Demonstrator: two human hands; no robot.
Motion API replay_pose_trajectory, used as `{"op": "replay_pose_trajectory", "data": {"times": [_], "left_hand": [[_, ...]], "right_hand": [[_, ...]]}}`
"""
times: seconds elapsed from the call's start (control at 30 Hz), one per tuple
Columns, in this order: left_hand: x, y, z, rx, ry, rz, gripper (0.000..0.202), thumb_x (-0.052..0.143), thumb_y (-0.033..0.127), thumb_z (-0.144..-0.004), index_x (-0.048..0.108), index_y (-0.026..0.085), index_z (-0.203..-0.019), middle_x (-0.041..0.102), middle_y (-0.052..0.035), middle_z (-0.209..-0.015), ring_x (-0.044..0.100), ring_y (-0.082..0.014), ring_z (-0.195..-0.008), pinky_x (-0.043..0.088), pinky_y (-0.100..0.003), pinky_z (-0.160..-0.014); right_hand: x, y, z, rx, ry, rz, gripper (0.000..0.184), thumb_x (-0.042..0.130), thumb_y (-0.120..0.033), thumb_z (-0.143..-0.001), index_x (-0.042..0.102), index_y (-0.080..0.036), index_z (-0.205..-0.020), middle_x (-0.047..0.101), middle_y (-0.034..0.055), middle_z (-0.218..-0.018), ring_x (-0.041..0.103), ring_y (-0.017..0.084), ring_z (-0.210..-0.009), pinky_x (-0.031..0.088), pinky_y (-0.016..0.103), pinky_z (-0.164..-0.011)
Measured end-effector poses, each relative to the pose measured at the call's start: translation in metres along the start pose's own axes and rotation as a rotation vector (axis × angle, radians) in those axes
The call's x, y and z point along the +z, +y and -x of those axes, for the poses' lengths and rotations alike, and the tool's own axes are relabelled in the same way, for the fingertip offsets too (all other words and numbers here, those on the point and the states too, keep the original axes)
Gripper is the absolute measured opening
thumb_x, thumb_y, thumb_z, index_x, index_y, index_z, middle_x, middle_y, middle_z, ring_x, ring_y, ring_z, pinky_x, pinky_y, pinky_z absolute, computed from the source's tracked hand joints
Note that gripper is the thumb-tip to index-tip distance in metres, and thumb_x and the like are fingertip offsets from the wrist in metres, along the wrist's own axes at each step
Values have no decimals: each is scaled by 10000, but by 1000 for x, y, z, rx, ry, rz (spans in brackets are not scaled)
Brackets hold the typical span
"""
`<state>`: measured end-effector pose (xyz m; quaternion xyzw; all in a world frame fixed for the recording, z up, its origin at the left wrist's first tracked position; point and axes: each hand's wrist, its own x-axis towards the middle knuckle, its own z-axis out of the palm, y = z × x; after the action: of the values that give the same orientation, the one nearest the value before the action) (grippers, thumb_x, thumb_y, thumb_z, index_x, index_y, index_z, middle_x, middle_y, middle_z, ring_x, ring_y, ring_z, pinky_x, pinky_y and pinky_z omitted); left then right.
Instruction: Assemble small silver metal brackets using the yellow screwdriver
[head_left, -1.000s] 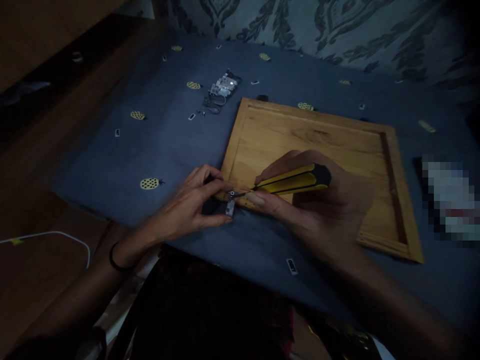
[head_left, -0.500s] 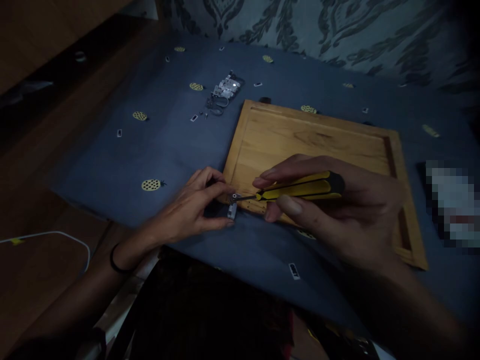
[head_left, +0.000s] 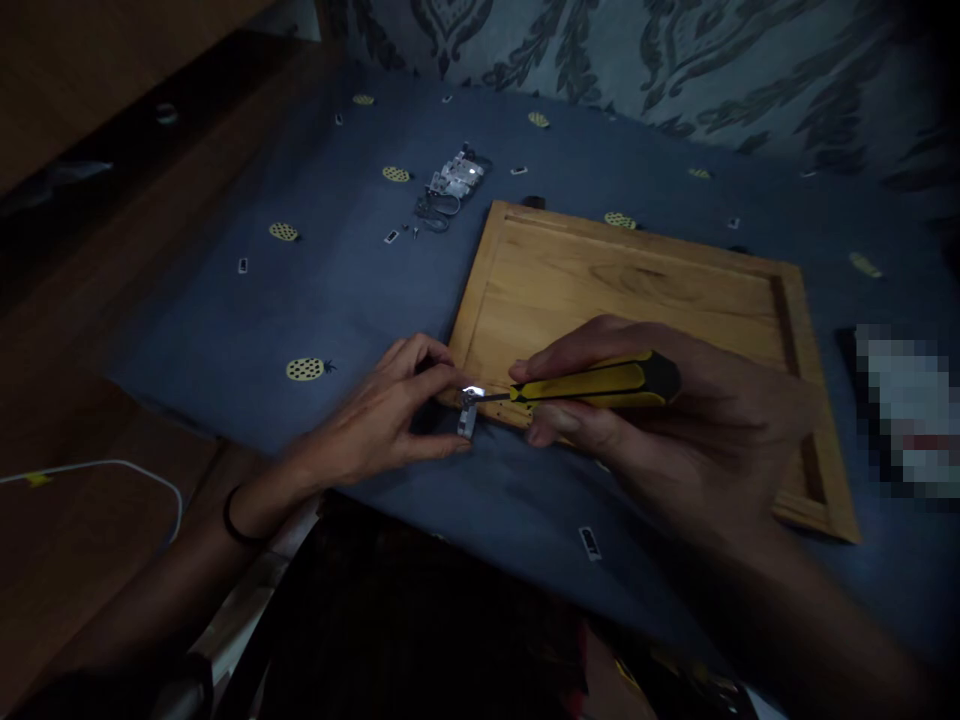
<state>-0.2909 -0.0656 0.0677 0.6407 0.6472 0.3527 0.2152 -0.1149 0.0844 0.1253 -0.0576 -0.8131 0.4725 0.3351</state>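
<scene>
My left hand pinches a small metal hinge piece between thumb and fingers, at the near left corner of a wooden board. In my right hand is a screwdriver with a yellow and black handle, held nearly level. Its thin shaft points left, and the tip meets the upper end of the metal piece. A bright glint shows there. Whether the tip sits in a screw is too small to tell.
More metal hinges lie in a row at the back, with tiny parts beside them. A blue cloth with pineapple prints covers the table. A blurred-out object lies at the right. A white cable hangs at lower left.
My right hand has turned the screwdriver handle slightly, its fingers shifting around it. The metal piece has tilted a little and now catches light. My left hand keeps its grip.
</scene>
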Motion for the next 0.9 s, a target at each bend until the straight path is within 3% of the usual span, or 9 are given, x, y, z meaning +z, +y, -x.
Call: {"op": "replay_pose_trajectory", "data": {"times": [0.4,0.9], "left_hand": [[1,-2,0,2,11,5,398,809,408,-894,699,261,-1247,578,-76,-1256,558,-272,-1188,524,-429,-1043],[1,-2,-1,-1,-8,7,419,802,412,-900,703,254,-1275,581,-82,-1266,558,-271,-1184,510,-433,-1069]], "right_hand": [[-1,-12,0,73,-42,31,78,805,-306,-920,802,-356,-979,811,-53,-884,713,133,-544,609,286,-566],[-20,-15,-8,75,-236,70,117,772,-342,-942,797,-374,-1051,830,-28,-949,784,195,-697,650,311,-607]]}}
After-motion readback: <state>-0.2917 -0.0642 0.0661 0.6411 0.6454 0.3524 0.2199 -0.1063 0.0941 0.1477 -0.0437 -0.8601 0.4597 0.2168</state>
